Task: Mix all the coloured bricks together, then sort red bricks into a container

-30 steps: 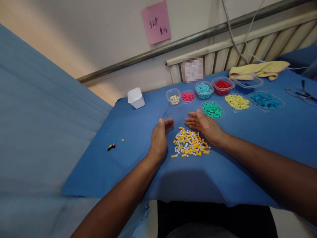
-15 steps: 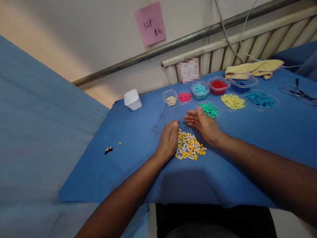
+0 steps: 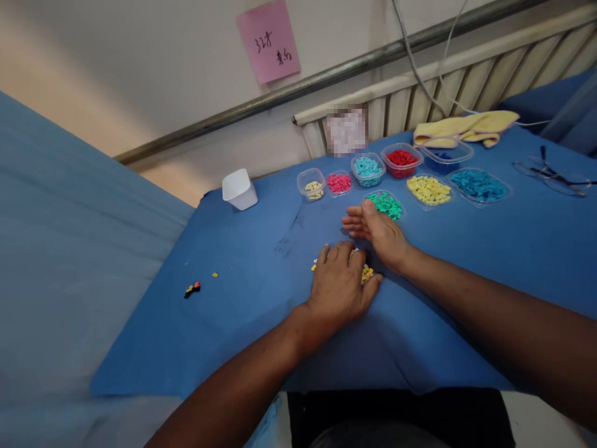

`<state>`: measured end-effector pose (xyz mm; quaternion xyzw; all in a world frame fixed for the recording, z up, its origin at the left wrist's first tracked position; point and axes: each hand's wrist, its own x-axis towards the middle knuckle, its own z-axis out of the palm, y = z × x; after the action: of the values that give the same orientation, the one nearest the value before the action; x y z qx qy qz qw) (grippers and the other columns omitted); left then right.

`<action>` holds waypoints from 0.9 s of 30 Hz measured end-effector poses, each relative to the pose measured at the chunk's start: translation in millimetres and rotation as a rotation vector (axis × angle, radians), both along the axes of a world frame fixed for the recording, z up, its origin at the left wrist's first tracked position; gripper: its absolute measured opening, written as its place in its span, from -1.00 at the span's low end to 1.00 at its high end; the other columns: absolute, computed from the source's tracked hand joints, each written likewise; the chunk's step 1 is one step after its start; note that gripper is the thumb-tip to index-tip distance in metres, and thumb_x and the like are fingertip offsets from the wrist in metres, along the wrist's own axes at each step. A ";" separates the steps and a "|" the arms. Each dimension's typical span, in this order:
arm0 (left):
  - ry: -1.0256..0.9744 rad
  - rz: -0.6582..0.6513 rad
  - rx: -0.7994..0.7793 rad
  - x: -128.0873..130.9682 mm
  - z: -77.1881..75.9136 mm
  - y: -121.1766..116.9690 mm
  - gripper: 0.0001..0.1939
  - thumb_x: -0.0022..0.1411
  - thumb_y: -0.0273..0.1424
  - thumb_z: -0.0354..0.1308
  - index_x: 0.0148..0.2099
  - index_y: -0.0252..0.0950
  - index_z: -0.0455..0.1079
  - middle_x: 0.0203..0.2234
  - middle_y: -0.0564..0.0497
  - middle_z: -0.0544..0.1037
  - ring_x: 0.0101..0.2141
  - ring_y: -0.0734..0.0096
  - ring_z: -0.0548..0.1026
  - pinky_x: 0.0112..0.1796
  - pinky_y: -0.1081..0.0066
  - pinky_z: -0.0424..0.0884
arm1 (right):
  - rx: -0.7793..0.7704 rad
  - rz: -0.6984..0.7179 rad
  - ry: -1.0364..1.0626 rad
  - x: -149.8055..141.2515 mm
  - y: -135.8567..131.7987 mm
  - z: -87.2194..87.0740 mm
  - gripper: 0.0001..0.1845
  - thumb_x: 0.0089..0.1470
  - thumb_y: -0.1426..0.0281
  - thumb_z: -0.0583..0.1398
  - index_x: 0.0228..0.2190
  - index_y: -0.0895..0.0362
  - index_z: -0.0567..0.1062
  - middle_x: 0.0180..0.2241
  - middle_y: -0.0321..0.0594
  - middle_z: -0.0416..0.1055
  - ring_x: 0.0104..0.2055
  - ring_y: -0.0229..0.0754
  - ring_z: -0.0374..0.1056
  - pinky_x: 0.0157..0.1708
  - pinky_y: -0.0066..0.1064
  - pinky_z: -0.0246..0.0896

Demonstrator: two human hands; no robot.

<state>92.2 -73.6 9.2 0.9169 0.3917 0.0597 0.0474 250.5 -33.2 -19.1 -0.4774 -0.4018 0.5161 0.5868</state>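
Observation:
My left hand [image 3: 339, 281] lies palm down over a heap of small yellow and white toy bricks [image 3: 367, 274], its fingers spread. Most of the heap is hidden beneath it; a few bricks show between and around the fingers. On the far right side of the heap, my right hand [image 3: 379, 233] stands on its edge with fingers stretched out, palm facing left, holding nothing. Just behind that hand is a clear tub of green pieces [image 3: 386, 204], partly covered by it.
Along the back stand a white bin [image 3: 239, 190] and clear tubs of pale yellow [image 3: 313, 188], pink [image 3: 339, 183], light blue [image 3: 368, 169], red [image 3: 402, 159], yellow [image 3: 428, 190] and blue pieces [image 3: 479, 185]. Glasses [image 3: 555, 174], a yellow cloth [image 3: 466, 128] and small black-and-orange pieces [image 3: 192, 289] lie about.
My left hand has gone from standing upright at the heap's left side to lying flat over it. The heap got drawn together. My right hand has stayed nearly in place; the view has shifted slightly.

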 end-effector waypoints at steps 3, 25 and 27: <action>-0.003 0.009 0.020 -7.3 2.3 15.9 -0.63 0.55 -0.14 0.13 0.09 -0.33 0.53 0.13 -0.30 0.57 0.15 -0.14 0.51 0.28 -0.15 0.37 | 0.009 0.020 -0.030 0.0 0.3 -0.5 0.01 0.28 -0.47 0.01 0.12 0.15 0.59 0.10 0.15 0.64 0.16 0.21 0.59 0.22 0.09 0.48; -0.064 0.113 -0.200 -49.5 -7.4 61.7 -0.30 0.64 -0.15 -0.22 0.60 -0.45 0.15 0.59 -0.40 0.10 0.58 -0.14 0.08 0.50 -0.20 0.08 | -0.049 0.209 0.255 -15.0 -13.0 1.7 -0.10 0.39 -0.35 0.03 0.23 0.14 0.56 0.44 0.12 0.39 0.52 0.11 0.27 0.57 0.01 0.07; -0.093 0.101 -0.216 -49.3 -6.5 58.3 -0.31 0.64 -0.13 -0.20 0.60 -0.39 0.15 0.59 -0.37 0.10 0.58 -0.12 0.09 0.50 -0.20 0.08 | -0.051 0.220 0.255 -17.1 -14.1 1.8 -0.09 0.39 -0.35 0.02 0.24 0.15 0.56 0.44 0.13 0.40 0.52 0.11 0.27 0.57 0.02 0.07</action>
<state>42.9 -15.4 2.7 0.8818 0.4390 0.0622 0.1609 233.4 -47.3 -17.3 -0.3758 -0.3607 0.6435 0.5608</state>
